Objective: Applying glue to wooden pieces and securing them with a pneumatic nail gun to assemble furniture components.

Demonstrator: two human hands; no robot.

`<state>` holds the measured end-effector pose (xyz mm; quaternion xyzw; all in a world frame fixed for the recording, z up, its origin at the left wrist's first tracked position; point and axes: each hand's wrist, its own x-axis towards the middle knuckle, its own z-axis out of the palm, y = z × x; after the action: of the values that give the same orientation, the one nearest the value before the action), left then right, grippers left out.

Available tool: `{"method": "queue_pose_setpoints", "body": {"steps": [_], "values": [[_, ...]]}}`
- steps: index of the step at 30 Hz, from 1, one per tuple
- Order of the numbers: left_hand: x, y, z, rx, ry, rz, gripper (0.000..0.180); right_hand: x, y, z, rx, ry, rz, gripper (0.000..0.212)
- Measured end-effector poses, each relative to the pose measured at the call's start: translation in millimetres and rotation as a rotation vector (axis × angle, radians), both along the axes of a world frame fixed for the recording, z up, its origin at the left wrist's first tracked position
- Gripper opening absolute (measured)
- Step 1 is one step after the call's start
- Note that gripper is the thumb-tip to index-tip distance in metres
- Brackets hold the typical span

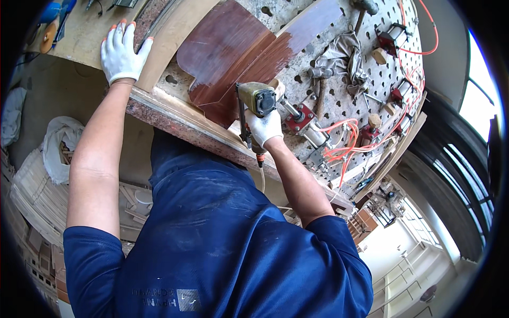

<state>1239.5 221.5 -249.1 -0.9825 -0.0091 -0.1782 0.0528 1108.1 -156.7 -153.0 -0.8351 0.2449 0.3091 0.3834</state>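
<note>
My left hand (123,55), in a white glove with orange fingertips, lies with fingers spread on a pale wooden board (172,45) at the left of the workbench. My right hand (266,128), gloved in white too, is wrapped around the grip of a pneumatic nail gun (256,97). A pale air hose (262,180) hangs from the base of its handle. The gun stands over the near edge of a dark red-brown wooden panel (225,53). Its nose and trigger are hard to make out.
The perforated metal table (289,95) carries air cylinders (303,117) with orange hoses (344,151) at the right. A grey rag (339,50), a hammer (321,87) and another hammer (362,10) lie farther back. Wooden strips (40,196) and a white sack (55,143) sit below left.
</note>
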Motion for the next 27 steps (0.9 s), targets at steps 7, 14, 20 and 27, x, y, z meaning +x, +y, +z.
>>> {"method": "queue_pose_setpoints", "body": {"steps": [7, 14, 20, 27], "values": [[2, 3, -1, -0.02, -0.02, -0.017, 0.059, -10, 6, -3, -0.156, -0.113, 0.256, 0.051], [4, 2, -2, -0.02, -0.037, -0.019, 0.059, -22, 6, -7, -0.024, -0.239, 0.504, 0.061], [4, 8, -15, -0.06, -0.102, -0.057, 0.06, -35, 18, -8, 0.012, -0.186, 0.653, 0.069], [6, 10, -17, -0.061, -0.137, -0.076, 0.06, -43, 22, -15, -0.016, -0.155, 0.629, 0.073]]}}
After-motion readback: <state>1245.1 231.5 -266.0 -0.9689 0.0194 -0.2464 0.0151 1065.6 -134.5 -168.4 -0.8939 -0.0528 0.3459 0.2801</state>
